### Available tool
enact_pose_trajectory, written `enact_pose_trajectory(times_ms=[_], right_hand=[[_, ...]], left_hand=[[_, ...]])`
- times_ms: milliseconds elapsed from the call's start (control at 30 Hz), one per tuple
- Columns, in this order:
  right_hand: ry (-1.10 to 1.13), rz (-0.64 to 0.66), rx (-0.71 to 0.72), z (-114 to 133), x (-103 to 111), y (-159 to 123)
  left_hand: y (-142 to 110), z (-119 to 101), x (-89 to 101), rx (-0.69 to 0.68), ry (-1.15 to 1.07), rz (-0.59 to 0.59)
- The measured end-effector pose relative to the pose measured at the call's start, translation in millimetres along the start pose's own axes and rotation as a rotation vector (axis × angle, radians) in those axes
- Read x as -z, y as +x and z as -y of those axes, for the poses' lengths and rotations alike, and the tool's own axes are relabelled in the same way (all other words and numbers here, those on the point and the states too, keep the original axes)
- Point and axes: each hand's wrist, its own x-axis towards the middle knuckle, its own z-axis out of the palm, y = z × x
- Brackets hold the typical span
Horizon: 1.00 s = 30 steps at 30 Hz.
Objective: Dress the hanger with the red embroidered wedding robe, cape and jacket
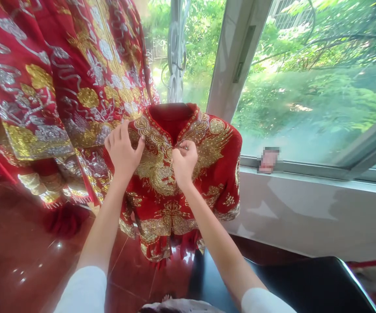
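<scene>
While two white sleeves [85,289] reach in from the nearest side, a piece of black furniture [308,280] with a smooth flat top lies low on the right, its shiny rim slanting away. Beyond it, the right hand [184,163] is curled tight, its fingers pinching the front edge of a red jacket [157,180] just below the neckline. Level with it, the left hand [122,150] rests on the jacket's shoulder beside the collar, fingers fanned and thumb held apart. The jacket hangs upright above the glossy dark-red floor [60,261], its gold embroidery covering the chest, cuffs and hem, with red fringe below. To the left, just beside it, hang larger red garments [86,87] worked in silver and gold. Farther back, a pixelated item [269,160] sits on the windowsill [308,177], at the foot of the window frame's upright. Behind the sill stands a large window [305,104], and outside, leafy green branches [341,48] fill the glass.
</scene>
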Motion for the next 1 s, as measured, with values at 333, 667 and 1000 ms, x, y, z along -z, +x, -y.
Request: enact_pose_trajectory(times_ms=[333, 667, 1000], right_hand=[[0.0, -0.135, -0.584, -110, 73, -138], [-0.381, -0.193, -0.696, -156, 163, -207], [-0.789, -0.36, 0.423, -15, 191, 18]], left_hand=[[1, 9, 3.9, -0.046, -0.029, 0.042], [13, 31, 1.7, -0.01, 0.017, 0.067], [70, 96, -3.7, 0.032, -0.565, 0.708]])
